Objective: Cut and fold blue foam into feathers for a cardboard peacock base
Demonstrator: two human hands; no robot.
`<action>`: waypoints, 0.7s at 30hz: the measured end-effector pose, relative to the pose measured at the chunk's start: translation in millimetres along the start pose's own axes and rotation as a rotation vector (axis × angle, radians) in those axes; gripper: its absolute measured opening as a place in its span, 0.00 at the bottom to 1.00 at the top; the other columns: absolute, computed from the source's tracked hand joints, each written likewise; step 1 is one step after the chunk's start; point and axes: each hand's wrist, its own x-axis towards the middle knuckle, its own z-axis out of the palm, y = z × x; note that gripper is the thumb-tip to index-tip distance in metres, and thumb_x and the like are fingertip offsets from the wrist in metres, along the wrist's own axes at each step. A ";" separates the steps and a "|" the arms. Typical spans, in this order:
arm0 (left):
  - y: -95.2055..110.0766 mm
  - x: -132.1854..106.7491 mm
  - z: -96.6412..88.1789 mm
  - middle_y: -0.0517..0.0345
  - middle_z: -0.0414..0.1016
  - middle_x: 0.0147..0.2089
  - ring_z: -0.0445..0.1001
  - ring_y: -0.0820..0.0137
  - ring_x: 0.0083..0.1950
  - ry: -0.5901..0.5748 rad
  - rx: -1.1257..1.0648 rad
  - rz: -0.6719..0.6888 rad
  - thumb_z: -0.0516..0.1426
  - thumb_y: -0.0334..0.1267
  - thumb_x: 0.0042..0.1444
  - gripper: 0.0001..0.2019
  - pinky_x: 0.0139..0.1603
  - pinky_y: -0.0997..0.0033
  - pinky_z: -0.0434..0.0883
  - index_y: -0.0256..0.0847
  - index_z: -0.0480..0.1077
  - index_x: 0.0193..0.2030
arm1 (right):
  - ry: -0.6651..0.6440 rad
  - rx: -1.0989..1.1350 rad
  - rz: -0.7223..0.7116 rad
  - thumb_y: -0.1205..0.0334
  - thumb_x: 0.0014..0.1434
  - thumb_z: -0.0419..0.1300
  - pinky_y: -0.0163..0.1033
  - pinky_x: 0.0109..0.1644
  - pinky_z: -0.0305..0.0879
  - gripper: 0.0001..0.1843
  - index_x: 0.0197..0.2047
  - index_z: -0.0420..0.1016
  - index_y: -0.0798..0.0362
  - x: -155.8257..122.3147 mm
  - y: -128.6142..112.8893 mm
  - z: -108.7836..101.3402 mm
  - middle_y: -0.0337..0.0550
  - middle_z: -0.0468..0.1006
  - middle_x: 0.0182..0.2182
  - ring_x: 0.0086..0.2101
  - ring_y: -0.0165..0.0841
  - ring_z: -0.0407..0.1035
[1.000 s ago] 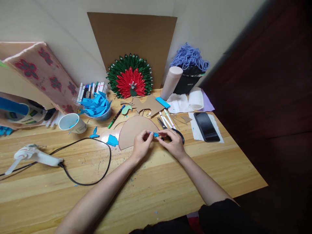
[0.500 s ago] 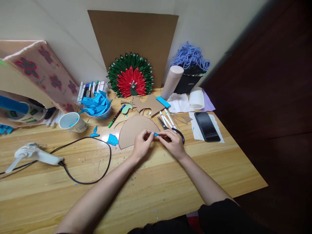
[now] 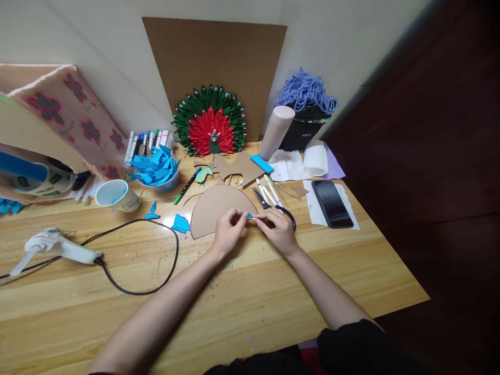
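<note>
My left hand (image 3: 227, 230) and my right hand (image 3: 278, 229) meet over the near edge of a brown cardboard half-circle (image 3: 214, 205) on the wooden table (image 3: 242, 297). Both pinch a small blue paper piece (image 3: 250, 215) between fingertips, the fingers curled. Black-handled scissors (image 3: 278, 207) lie just behind my right hand. Loose blue paper bits (image 3: 180, 224) lie left of the half-circle.
A glue gun (image 3: 58, 248) with a looping black cord (image 3: 144, 260) lies at the left. A paper cup (image 3: 115, 196), a bowl of blue paper pieces (image 3: 155, 167), markers (image 3: 267, 190), a phone (image 3: 332, 203), a red-green paper fan ornament (image 3: 210, 123) and blue yarn (image 3: 305, 91) stand behind.
Both hands stay at the same spot. The fingers have drawn slightly closer together around the blue paper piece, so less of it shows.
</note>
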 end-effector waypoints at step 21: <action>0.2 -0.4 -2.4 0.61 0.66 0.24 0.64 0.75 0.26 0.066 -0.003 0.019 0.54 0.45 0.55 0.14 0.27 0.76 0.61 0.37 0.65 0.26 | 0.012 0.035 -0.026 0.69 0.56 0.58 0.39 0.37 0.65 0.06 0.35 0.76 0.51 -1.0 -2.6 0.3 0.42 0.78 0.29 0.31 0.33 0.70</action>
